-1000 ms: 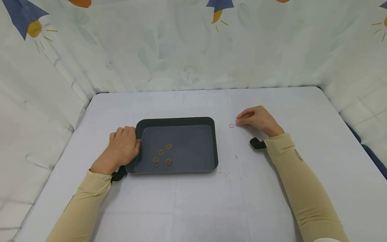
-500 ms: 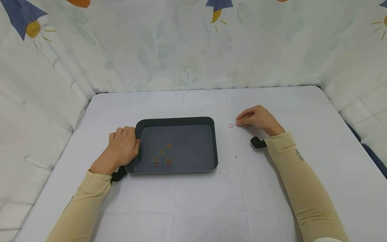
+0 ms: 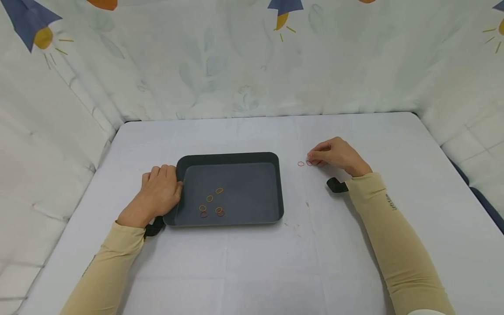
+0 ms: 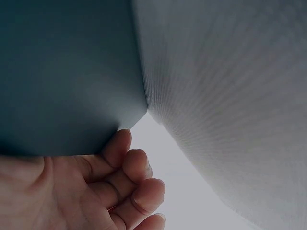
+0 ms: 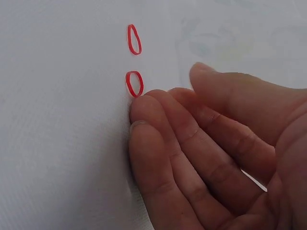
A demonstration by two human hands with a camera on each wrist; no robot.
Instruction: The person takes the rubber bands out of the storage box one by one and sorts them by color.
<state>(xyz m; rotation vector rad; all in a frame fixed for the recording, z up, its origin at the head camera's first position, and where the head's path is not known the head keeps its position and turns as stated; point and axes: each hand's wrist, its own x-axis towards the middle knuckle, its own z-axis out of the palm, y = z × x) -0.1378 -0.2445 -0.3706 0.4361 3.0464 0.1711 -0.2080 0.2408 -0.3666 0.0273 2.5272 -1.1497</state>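
On the left side of the dark grey tray (image 3: pixel 248 188), the left hand (image 3: pixel 159 190) grips the rim; in the left wrist view its curled fingers (image 4: pixel 146 196) lie against the tray wall (image 4: pixel 72 96). To the right of the tray, the right hand (image 3: pixel 336 155) rests its fingertips on the cloth, beside a red band (image 3: pixel 309 163). The right wrist view shows that small red band (image 5: pixel 135 84) at the tip of a finger, another red band (image 5: pixel 134 40) beyond it, and the thumb raised apart from the fingers with nothing between them.
Several small orange and yellow bands (image 3: pixel 219 190) and darker reddish ones (image 3: pixel 203 214) lie in the left part of the tray. White cloth covers the table (image 3: pixel 267 267). A patterned curtain (image 3: pixel 244 65) hangs behind it.
The right fingers and thumb have shifted slightly, and a second red band now shows on the cloth at the fingertips. The left hand and tray have not visibly moved.
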